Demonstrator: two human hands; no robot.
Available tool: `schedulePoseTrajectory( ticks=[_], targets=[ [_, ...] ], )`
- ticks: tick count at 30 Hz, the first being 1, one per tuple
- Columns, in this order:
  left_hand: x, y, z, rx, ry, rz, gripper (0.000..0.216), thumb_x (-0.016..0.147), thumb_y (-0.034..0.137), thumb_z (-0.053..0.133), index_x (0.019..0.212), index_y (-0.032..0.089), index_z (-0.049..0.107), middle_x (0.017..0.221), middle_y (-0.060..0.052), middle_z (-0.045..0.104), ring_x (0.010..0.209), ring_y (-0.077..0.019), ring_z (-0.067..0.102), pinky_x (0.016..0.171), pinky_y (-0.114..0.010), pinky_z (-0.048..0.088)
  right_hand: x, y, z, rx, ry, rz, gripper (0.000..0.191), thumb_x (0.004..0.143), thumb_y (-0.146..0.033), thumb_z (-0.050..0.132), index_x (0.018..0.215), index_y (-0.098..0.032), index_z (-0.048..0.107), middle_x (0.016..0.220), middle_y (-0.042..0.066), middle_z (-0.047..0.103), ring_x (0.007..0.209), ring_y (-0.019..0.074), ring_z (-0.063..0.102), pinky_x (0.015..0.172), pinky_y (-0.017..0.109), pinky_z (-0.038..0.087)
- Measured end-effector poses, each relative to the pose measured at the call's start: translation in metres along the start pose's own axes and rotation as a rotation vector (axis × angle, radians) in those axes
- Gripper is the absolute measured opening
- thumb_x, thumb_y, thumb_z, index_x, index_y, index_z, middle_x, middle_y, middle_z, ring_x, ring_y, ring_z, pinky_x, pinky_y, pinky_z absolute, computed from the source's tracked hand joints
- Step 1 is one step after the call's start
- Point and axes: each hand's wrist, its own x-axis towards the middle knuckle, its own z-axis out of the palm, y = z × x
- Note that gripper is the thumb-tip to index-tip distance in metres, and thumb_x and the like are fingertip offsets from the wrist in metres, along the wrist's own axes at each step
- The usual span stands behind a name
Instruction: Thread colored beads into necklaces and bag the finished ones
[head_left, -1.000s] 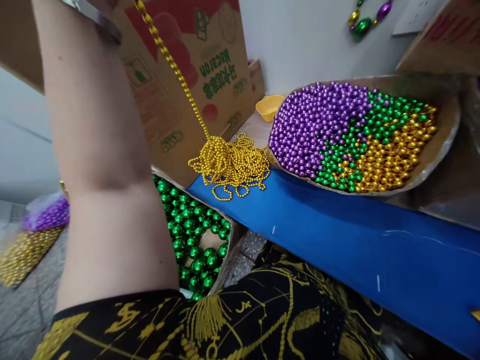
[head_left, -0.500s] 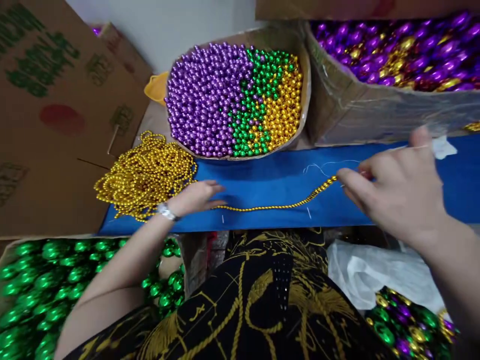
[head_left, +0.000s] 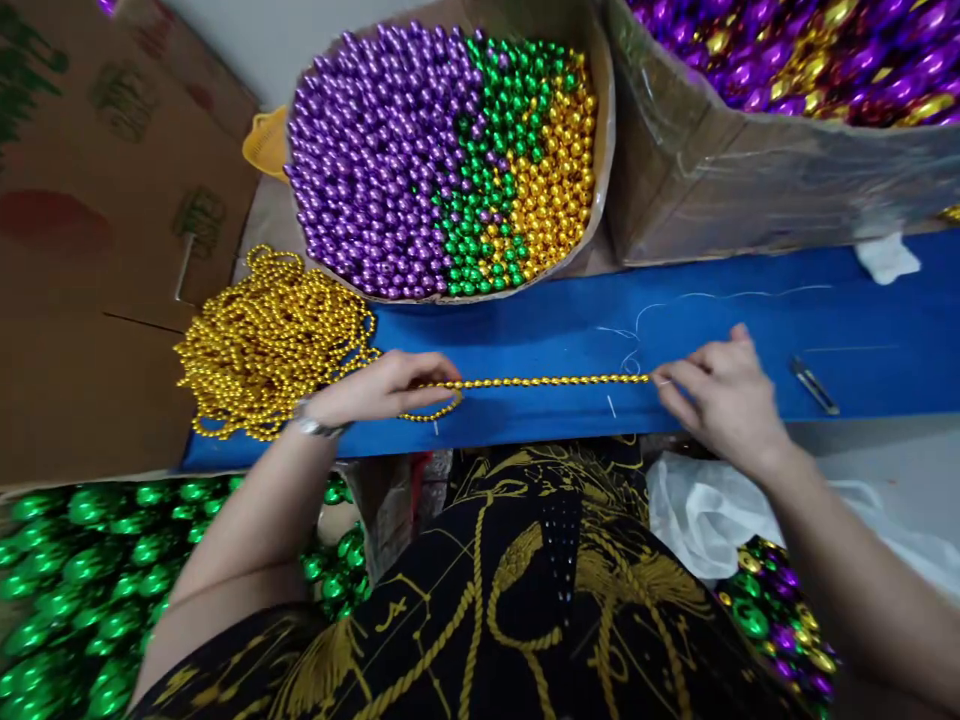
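A strand of small gold beads [head_left: 547, 381] lies stretched straight across the blue table [head_left: 750, 330]. My left hand [head_left: 382, 385] pinches the strand near the gold bead pile [head_left: 270, 340], fingers closed on it. My right hand [head_left: 720, 395] grips the strand's other end, where a thin white thread [head_left: 675, 300] trails off across the table. A watch is on my left wrist.
A cardboard tray of purple, green and gold beads [head_left: 450, 150] stands behind the strand. A box of mixed large beads [head_left: 787, 90] is at the back right, a box of big green beads [head_left: 82, 570] at lower left. A metal clip [head_left: 814, 385] and white cloth [head_left: 889, 258] lie right.
The view swung from the left side down onto the table. My right hand moved left and down, and the strand now lies pulled straight between both hands.
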Motion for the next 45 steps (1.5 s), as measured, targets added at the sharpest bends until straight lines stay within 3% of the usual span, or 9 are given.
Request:
schedulePoseTrajectory(
  ticks=[4,7,13,18,25,32,38,42,45],
  targets=[
    [-0.05,-0.009,-0.012,0.237,0.004,-0.093,0.032,0.095,0.044,0.049,0.109,0.021,0.067,0.095,-0.004,0.074,0.078,-0.0165,0.068,0.07,-0.026,0.053,-0.036,-0.016,0.053,0.019,-0.149,0.127,0.033,0.095,-0.038,0.047,0.082,-0.022,0.073,0.075,0.003,0.053,0.078,0.0176,0.051,0.104,0.05,0.037],
    [-0.063,-0.026,0.016,0.322,0.044,-0.099,0.04,0.097,0.048,0.042,0.109,0.022,0.07,0.101,-0.005,0.072,0.087,-0.0187,0.068,0.079,-0.029,0.054,-0.048,-0.023,0.072,-0.014,-0.226,0.166,0.033,0.094,-0.037,0.047,0.081,-0.022,0.073,0.074,0.003,0.054,0.077,0.0185,0.05,0.103,0.048,0.038],
    [-0.06,-0.07,0.087,0.385,0.214,-0.242,0.039,0.098,0.046,0.041,0.109,0.021,0.069,0.101,-0.008,0.068,0.086,-0.019,0.067,0.076,-0.028,0.052,-0.056,-0.024,0.084,-0.098,-0.329,0.232,0.03,0.092,-0.034,0.049,0.079,-0.021,0.073,0.074,0.005,0.057,0.076,0.0201,0.05,0.103,0.046,0.037],
    [-0.058,-0.078,0.108,0.261,0.299,-0.344,0.028,0.095,0.041,0.048,0.1,0.018,0.064,0.094,-0.007,0.07,0.084,-0.0194,0.066,0.076,-0.029,0.051,-0.056,-0.019,0.084,-0.077,-0.368,0.217,0.03,0.091,-0.034,0.047,0.08,-0.022,0.072,0.075,0.006,0.059,0.077,0.0206,0.053,0.106,0.046,0.034],
    [-0.055,-0.079,0.105,0.186,0.308,-0.315,0.017,0.094,0.031,0.053,0.098,0.017,0.064,0.096,-0.008,0.066,0.089,-0.0187,0.063,0.081,-0.031,0.05,-0.062,-0.007,0.089,-0.044,-0.299,0.113,0.042,0.095,-0.043,0.038,0.08,-0.021,0.07,0.071,0.01,0.058,0.073,0.0276,0.058,0.098,0.053,0.039],
    [-0.054,-0.083,0.104,0.199,0.306,-0.335,0.014,0.092,0.028,0.057,0.097,0.017,0.065,0.095,-0.006,0.066,0.084,-0.0172,0.063,0.076,-0.028,0.048,-0.059,-0.015,0.085,-0.054,-0.326,0.159,0.05,0.097,-0.049,0.027,0.08,-0.024,0.067,0.073,0.009,0.056,0.077,0.0289,0.06,0.096,0.052,0.041],
    [-0.05,-0.067,0.102,0.399,0.242,-0.365,0.023,0.095,0.03,0.05,0.107,0.019,0.066,0.098,-0.007,0.064,0.081,-0.0169,0.062,0.069,-0.027,0.046,-0.052,-0.01,0.076,0.004,-0.357,0.201,0.05,0.097,-0.053,0.025,0.083,-0.028,0.066,0.073,0.007,0.055,0.08,0.0291,0.061,0.087,0.053,0.043],
    [-0.023,-0.043,0.088,0.57,0.248,-0.301,0.029,0.096,0.029,0.041,0.103,0.016,0.066,0.094,-0.009,0.061,0.074,-0.0172,0.058,0.061,-0.028,0.041,-0.02,0.015,0.061,-0.104,-0.32,0.364,0.054,0.097,-0.055,0.025,0.094,-0.025,0.069,0.097,0.011,0.062,0.093,0.0316,0.061,0.074,0.045,0.045],
    [0.012,-0.025,0.069,0.324,0.327,-0.172,0.02,0.09,0.025,0.044,0.089,0.015,0.061,0.086,-0.006,0.06,0.074,-0.0148,0.056,0.065,-0.027,0.042,0.021,0.006,0.053,-0.288,-0.258,0.441,0.044,0.098,-0.044,0.033,0.115,-0.021,0.068,0.135,0.016,0.054,0.1,0.0335,0.061,0.076,0.048,0.044]
  ],
)
